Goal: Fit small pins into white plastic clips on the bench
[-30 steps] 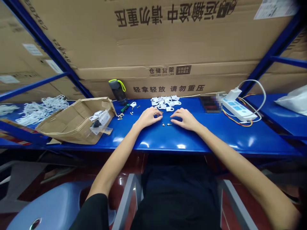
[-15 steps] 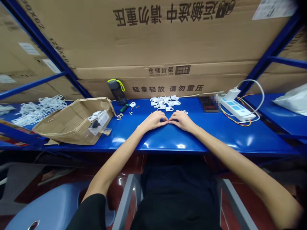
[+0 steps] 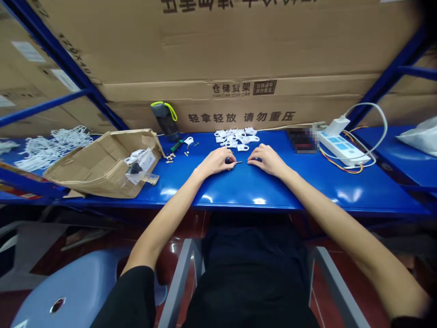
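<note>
Over the blue tabletop, my left hand (image 3: 219, 160) is closed in a pinch on a thin metal screw (image 3: 239, 162), whose end points right toward the other hand. My right hand (image 3: 266, 159) sits a short gap away, thumb and fingertips pressed together; whatever lies between them is too small to make out. Just beyond both hands lies a loose pile of white plastic pieces with ring-shaped holes (image 3: 235, 136). Left of the hands are several small brass-coloured parts (image 3: 170, 157), a green-handled screwdriver (image 3: 177, 146) and one white plastic piece (image 3: 188, 140).
An open cardboard box (image 3: 102, 159) and a heap of white cords (image 3: 56, 146) occupy the left side. A dark bottle (image 3: 165, 123) stands behind. To the right are a dark, partly blurred box (image 3: 302, 139) and a white power strip (image 3: 344, 148) with looping cables. Cardboard walls the back.
My hands have moved apart from touching fingertips, and the screw now shows in the left one. The whole view has tilted down slightly.
</note>
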The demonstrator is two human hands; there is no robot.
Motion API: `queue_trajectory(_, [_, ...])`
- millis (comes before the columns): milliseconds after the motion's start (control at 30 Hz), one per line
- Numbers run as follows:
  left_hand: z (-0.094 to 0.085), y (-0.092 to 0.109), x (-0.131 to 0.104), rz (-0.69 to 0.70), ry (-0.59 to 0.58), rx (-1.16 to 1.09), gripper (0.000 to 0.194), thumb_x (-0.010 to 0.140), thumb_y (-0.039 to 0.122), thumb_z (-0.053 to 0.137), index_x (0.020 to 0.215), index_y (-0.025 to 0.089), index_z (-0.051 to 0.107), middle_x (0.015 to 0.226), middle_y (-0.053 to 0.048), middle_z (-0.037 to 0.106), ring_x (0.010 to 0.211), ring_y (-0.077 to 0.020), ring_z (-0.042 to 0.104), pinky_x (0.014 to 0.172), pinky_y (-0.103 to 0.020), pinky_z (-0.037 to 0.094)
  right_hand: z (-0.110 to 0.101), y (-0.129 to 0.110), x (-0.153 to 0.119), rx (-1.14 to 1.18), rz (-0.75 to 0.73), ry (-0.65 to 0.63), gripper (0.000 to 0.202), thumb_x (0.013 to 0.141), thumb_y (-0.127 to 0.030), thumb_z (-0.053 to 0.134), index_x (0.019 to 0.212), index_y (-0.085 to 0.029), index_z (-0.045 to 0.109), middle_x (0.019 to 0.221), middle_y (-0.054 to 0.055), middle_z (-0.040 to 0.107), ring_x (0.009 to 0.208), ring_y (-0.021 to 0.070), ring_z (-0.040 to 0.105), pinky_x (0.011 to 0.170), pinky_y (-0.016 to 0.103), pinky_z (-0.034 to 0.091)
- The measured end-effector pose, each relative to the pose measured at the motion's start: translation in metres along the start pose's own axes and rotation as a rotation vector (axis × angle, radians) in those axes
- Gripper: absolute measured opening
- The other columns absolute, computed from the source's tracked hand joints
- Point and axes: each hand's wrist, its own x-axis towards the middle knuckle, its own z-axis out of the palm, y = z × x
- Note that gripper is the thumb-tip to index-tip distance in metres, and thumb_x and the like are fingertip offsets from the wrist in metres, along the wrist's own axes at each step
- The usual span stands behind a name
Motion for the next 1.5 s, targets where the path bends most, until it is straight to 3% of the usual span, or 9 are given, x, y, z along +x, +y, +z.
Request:
queue_trajectory(200, [-0.013, -0.013, -0.009, -0.119, 0.029, 0.073, 0.019, 0.094, 0.03, 0.066, 0.095, 0.019, 0.082, 0.102, -0.008, 0.076, 0.1, -0.0243, 0.064, 0.094, -0.036, 0.049, -0.006, 0.0, -0.006, -0.026, 0.06, 0.064, 0.033, 0.105, -0.036, 0.054, 0.123, -0.022, 0.078, 0.123, 0.014, 0.074, 0.109, 0.0332, 0.058, 0.093, 0.047, 0.043])
queue_trajectory(400, [-0.021, -0.001, -0.014, -0.165, 0.119, 0.031, 0.025, 0.098, 0.037, 0.063, 0.106, 0.022, 0.082, 0.108, -0.007, 0.078, 0.104, -0.0238, 0.066, 0.096, -0.035, 0.049, 0.001, -0.018, -0.003, -0.06, 0.034, 0.052, 0.034, 0.106, -0.031, 0.053, 0.132, -0.025, 0.073, 0.132, 0.013, 0.072, 0.115, 0.0341, 0.059, 0.093, 0.048, 0.044])
queue_trajectory(567, [-0.029, 0.003, -0.019, -0.106, -0.095, -0.082, 0.033, 0.091, 0.055, 0.074, 0.101, 0.024, 0.084, 0.101, -0.004, 0.079, 0.094, -0.0212, 0.07, 0.086, -0.03, 0.05, 0.0, -0.014, -0.005, -0.059, 0.081, 0.067, 0.031, 0.106, -0.03, 0.053, 0.126, -0.021, 0.074, 0.128, 0.013, 0.073, 0.113, 0.0323, 0.06, 0.093, 0.046, 0.044])
queue_trajectory(633, [-0.03, -0.001, -0.02, -0.102, -0.125, -0.147, 0.034, 0.09, 0.055, 0.076, 0.101, 0.024, 0.085, 0.101, -0.004, 0.08, 0.091, -0.0206, 0.071, 0.082, -0.029, 0.05, 0.0, -0.011, -0.006, -0.051, 0.085, 0.069, 0.03, 0.105, -0.03, 0.053, 0.124, -0.021, 0.074, 0.127, 0.013, 0.073, 0.113, 0.032, 0.06, 0.093, 0.045, 0.044])
queue_trajectory(800, [-0.019, -0.006, -0.016, -0.135, -0.109, -0.287, 0.031, 0.093, 0.05, 0.073, 0.095, 0.021, 0.084, 0.089, -0.003, 0.081, 0.081, -0.0187, 0.072, 0.078, -0.028, 0.051, 0.003, -0.012, -0.004, -0.021, 0.059, 0.049, 0.028, 0.105, -0.03, 0.053, 0.12, -0.022, 0.076, 0.123, 0.012, 0.074, 0.113, 0.031, 0.06, 0.092, 0.044, 0.044])
queue_trajectory(933, [0.002, 0.005, -0.007, -0.172, 0.0, -0.298, 0.033, 0.094, 0.052, 0.073, 0.091, 0.019, 0.08, 0.081, -0.002, 0.078, 0.074, -0.0169, 0.068, 0.074, -0.028, 0.049, 0.004, -0.021, -0.002, -0.001, -0.002, 0.046, 0.03, 0.107, -0.031, 0.049, 0.116, -0.025, 0.077, 0.119, 0.01, 0.075, 0.11, 0.0296, 0.061, 0.092, 0.044, 0.043])
queue_trajectory(1100, [0.021, 0.014, 0.001, -0.233, 0.101, -0.181, 0.037, 0.096, 0.053, 0.071, 0.085, 0.018, 0.073, 0.078, -0.002, 0.073, 0.072, -0.0172, 0.064, 0.068, -0.028, 0.043, 0.007, -0.033, -0.001, -0.017, -0.05, 0.008, 0.032, 0.109, -0.037, 0.047, 0.116, -0.025, 0.076, 0.112, 0.01, 0.077, 0.105, 0.0289, 0.063, 0.089, 0.043, 0.042])
queue_trajectory(1333, [0.02, 0.015, 0.001, -0.222, 0.074, -0.142, 0.043, 0.1, 0.056, 0.063, 0.081, 0.018, 0.07, 0.078, -0.002, 0.071, 0.072, -0.0166, 0.062, 0.066, -0.027, 0.041, 0.016, -0.033, 0.001, -0.038, -0.031, -0.009, 0.026, 0.105, -0.04, 0.058, 0.116, -0.023, 0.074, 0.114, 0.011, 0.074, 0.105, 0.0289, 0.064, 0.092, 0.042, 0.043])
queue_trajectory(1500, [0.011, 0.011, -0.002, -0.162, -0.013, -0.258, 0.045, 0.097, 0.061, 0.065, 0.093, 0.019, 0.077, 0.081, -0.002, 0.072, 0.072, -0.016, 0.061, 0.068, -0.027, 0.043, 0.018, -0.031, 0.003, -0.054, -0.034, -0.02, 0.025, 0.107, -0.033, 0.055, 0.108, -0.021, 0.077, 0.111, 0.011, 0.073, 0.104, 0.0275, 0.064, 0.091, 0.041, 0.042])
